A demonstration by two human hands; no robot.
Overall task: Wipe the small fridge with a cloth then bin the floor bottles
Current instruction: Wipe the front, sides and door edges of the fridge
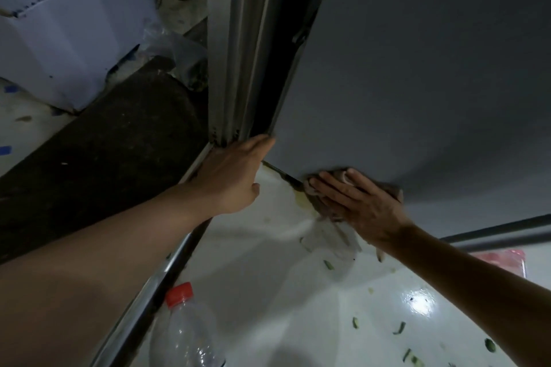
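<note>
Pressing flat against the lower edge of the small grey fridge door (417, 68), the right hand (360, 205) pins a crumpled brownish-grey cloth (340, 180) to the smooth panel, its fingers straight and spread over the fabric rather than curled around it; folds of the cloth show between the fingers and past the fingertips at the door's bottom rim. The left hand (232, 176) reaches to the door's bottom corner, fingers extended and close together, its fingertips touching the corner edge just beside the dark gap where the door meets the pale grey fridge frame (235, 53); it holds nothing. Both forearms are bare. Below the hands lies a glossy white floor (268, 292), smeared with a yellowish stain near the cloth and scattered with small green scraps toward the lower right. A clear plastic bottle with a red screw cap (186, 334) sits on the floor at the bottom of the view, near the left forearm and beside a metal strip (167, 274) that runs diagonally from the fridge corner. Left of that strip is a dark, dirty mat (98, 152), and beyond it a white corrugated box (59, 33). A pinkish-red packet (504, 259) shows at the right edge, too blurred to identify.
</note>
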